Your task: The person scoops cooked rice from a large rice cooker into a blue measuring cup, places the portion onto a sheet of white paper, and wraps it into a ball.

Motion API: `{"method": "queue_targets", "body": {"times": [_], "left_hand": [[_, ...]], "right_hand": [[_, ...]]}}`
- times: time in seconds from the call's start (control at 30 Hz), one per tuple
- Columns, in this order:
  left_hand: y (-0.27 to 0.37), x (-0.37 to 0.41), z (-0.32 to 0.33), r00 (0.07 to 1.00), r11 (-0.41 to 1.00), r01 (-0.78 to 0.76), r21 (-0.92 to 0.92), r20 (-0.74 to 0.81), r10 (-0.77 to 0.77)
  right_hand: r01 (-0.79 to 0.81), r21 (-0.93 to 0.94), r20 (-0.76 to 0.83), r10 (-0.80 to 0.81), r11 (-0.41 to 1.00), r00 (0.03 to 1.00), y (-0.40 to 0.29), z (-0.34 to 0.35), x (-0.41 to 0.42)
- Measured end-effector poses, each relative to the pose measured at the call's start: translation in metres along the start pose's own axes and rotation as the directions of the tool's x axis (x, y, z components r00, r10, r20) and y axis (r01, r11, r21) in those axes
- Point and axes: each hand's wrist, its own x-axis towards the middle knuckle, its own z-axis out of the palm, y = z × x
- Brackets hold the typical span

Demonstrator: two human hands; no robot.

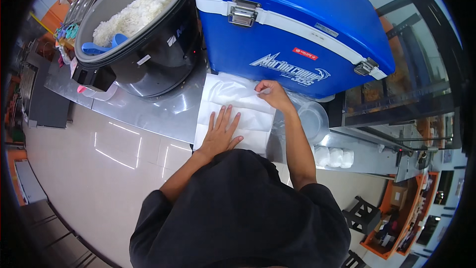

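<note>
White paper sheets [238, 91] lie on the steel counter in front of me, with creases running across them. My left hand [221, 132] rests palm down on their lower part, fingers spread, holding nothing. Up at the right side of the sheets, my right hand [271, 95] pinches a bit of thin white sheet between thumb and fingers. That pinched edge looks slightly raised. A round translucent plastic container [312, 121] sits just right of the sheets, partly behind my right forearm.
A blue cooler box [260, 41] stands directly behind the sheets. To the left is a large black rice cooker [156, 59] holding white rice [135, 16] and a blue scoop [98, 47]. Several white bundles [334, 157] sit on the right, below a glass display case [401, 82].
</note>
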Motion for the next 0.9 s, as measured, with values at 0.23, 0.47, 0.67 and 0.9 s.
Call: {"method": "queue_targets", "body": {"times": [0.23, 0.47, 0.67, 0.9], "left_hand": [[0.004, -0.008, -0.004, 0.993, 0.995, 0.096, 0.039, 0.060, -0.098], [0.003, -0.004, 0.003, 0.996, 0.987, 0.089, 0.134, 0.016, -0.092], [0.006, -0.006, 0.004, 0.995, 0.987, 0.099, 0.126, 0.015, -0.101], [0.007, -0.004, 0.004, 0.997, 0.989, 0.080, 0.122, -0.002, -0.080]], "right_hand": [[0.108, -0.403, 0.037, -0.102, 0.909, 0.994, -0.055, 0.006, 0.019], [0.060, -0.453, -0.046, -0.091, 0.890, 0.995, -0.069, 0.023, 0.015], [0.088, -0.488, 0.070, -0.062, 0.868, 0.996, -0.082, 0.003, -0.018], [0.072, -0.575, -0.006, -0.092, 0.815, 0.996, -0.089, 0.033, 0.011]]}}
